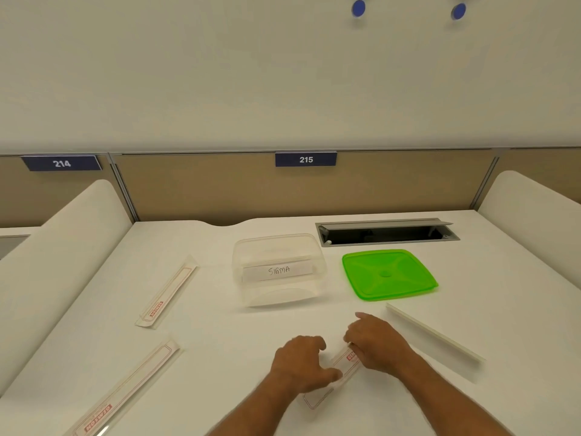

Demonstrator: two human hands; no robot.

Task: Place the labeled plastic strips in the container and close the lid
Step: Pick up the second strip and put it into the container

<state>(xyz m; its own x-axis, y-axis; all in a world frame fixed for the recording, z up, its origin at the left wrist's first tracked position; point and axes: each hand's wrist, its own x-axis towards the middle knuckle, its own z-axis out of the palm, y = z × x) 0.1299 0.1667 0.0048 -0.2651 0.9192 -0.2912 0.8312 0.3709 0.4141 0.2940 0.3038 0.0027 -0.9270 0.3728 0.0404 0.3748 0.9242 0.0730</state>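
Note:
A clear plastic container (278,287) stands open mid-desk with one strip marked "SIGMA" (278,271) inside it. Its green lid (388,274) lies flat to its right. Near the front edge, both hands grip one red-printed plastic strip (344,363): my left hand (303,365) pinches its near part and my right hand (377,344) holds its far end. Two more red-printed strips lie on the left, one farther back (168,294) and one at the front left (125,391). A plain white strip (434,333) lies at the right.
An open cable hatch (386,236) is set into the desk behind the lid. White curved dividers rise at the left (56,247) and right (531,202). A beige back panel carries a "215" tag (306,159).

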